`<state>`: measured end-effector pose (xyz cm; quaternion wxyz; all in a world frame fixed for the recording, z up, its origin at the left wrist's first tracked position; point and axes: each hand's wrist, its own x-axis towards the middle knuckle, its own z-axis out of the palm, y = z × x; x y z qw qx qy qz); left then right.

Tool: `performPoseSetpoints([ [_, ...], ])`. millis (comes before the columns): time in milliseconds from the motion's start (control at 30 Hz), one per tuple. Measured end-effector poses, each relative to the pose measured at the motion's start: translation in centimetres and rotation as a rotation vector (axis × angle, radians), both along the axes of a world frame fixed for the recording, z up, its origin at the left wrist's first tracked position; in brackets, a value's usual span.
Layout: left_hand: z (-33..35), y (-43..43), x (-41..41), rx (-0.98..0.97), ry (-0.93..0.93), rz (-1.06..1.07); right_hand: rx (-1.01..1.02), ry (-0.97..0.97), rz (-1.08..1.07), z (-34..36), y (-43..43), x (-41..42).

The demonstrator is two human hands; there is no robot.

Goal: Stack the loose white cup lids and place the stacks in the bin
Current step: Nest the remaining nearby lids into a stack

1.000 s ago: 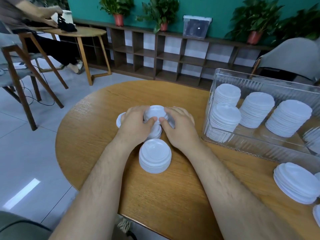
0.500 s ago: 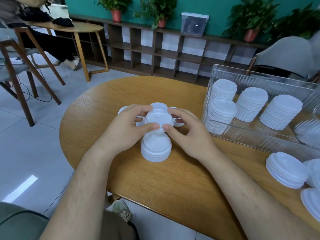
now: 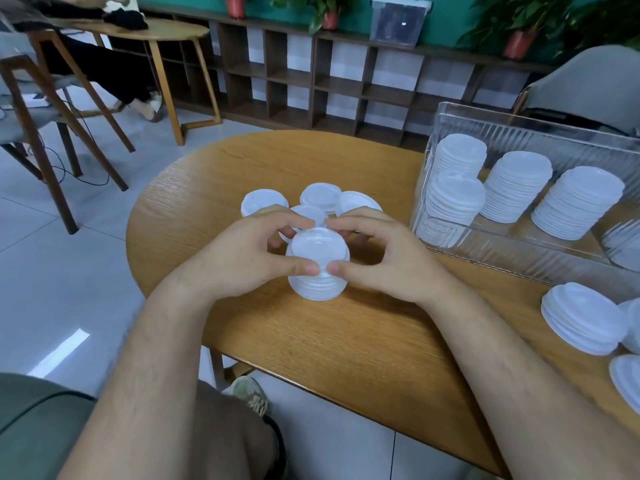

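A short stack of white cup lids (image 3: 318, 268) stands on the round wooden table (image 3: 346, 341) in front of me. My left hand (image 3: 242, 258) and my right hand (image 3: 384, 258) grip it from both sides, thumbs meeting on its near edge and fingers curled round the top lid. Several loose lids (image 3: 320, 197) lie just behind the stack. The clear bin (image 3: 519, 258) stands at the right and holds several tall lid stacks (image 3: 512, 188).
More lid stacks (image 3: 585, 320) lie on the table at the right edge, near the bin's front wall. A wooden chair (image 3: 38, 109) and a small table (image 3: 156, 32) with a seated person stand at the far left. Low shelves (image 3: 346, 74) line the back wall.
Both hands carried lids from the loose pile toward me and set them on the nearer stack, which is now taller. The loose lids behind are now uncovered.
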<state>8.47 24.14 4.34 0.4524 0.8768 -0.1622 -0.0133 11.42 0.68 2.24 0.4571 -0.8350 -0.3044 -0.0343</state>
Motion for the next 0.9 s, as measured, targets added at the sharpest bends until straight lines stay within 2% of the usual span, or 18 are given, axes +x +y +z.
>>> performPoseSetpoints([
  [267, -0.9, 0.2, 0.6, 0.095, 0.045, -0.016, -0.048, 0.05, 0.01, -0.1, 0.2, -0.2],
  [400, -0.9, 0.0, 0.8, 0.058, 0.043, -0.031, -0.027, 0.053, 0.014, -0.1, 0.0, 0.1],
  [467, -0.9, -0.6, 1.3, -0.007, 0.014, -0.002, 0.045, -0.012, -0.076, -0.4, 0.0, 0.4],
  [533, -0.8, -1.4, 2.1, -0.028, -0.03, 0.038, 0.069, -0.111, -0.252, -1.1, -0.1, 1.1],
  [633, -0.4, -2.9, 4.0, 0.052, -0.071, 0.068, -0.094, -0.205, -0.469, -2.2, -0.3, 2.3],
  [733, -0.5, -3.9, 5.7, 0.115, -0.111, 0.088, -0.222, -0.205, -0.524, -2.7, -0.4, 3.1],
  [900, -0.8, -5.3, 6.4, 0.201, -0.144, 0.067, -0.252, -0.185, -0.532, -2.8, -0.1, 3.5],
])
